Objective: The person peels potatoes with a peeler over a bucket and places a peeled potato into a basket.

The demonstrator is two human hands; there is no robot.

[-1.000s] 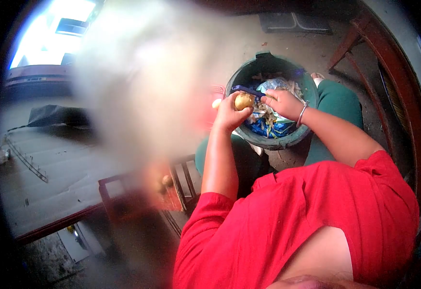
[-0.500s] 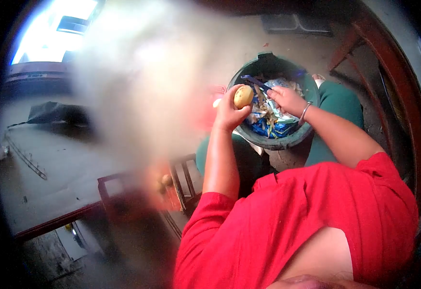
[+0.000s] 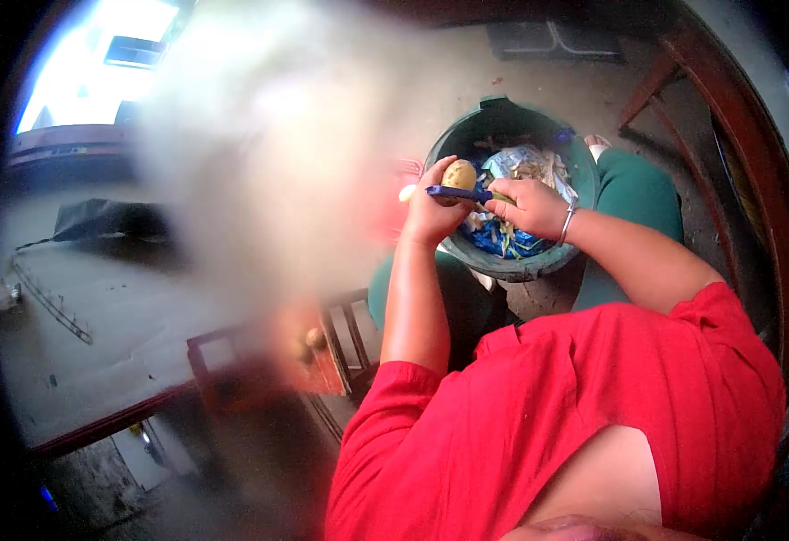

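My left hand (image 3: 428,216) is wrapped round a pale yellow potato (image 3: 460,171) with a few dark spots, above the left side of a dark green bin (image 3: 437,153). A blue peeler (image 3: 453,192) lies across the lower part of the potato, its blade end by my left fingers. My right hand (image 3: 535,211) is closed on the peeler's handle, above the bin. Peelings (image 3: 505,242) and crumpled blue and white plastic (image 3: 519,164) fill the bin below. Whether the blade touches the potato's skin I cannot tell.
The bin stands between my knees. A pink-red basket (image 3: 410,168) is partly hidden by a large blur. Round tan produce (image 3: 314,338) rests on a reddish surface at lower left. A white-topped table (image 3: 124,334) stands left, and wooden furniture (image 3: 737,108) curves along the right.
My right hand has brought the peeler down and left from over the bin onto the potato. My left hand has stayed nearly in place, with the potato slightly turned.
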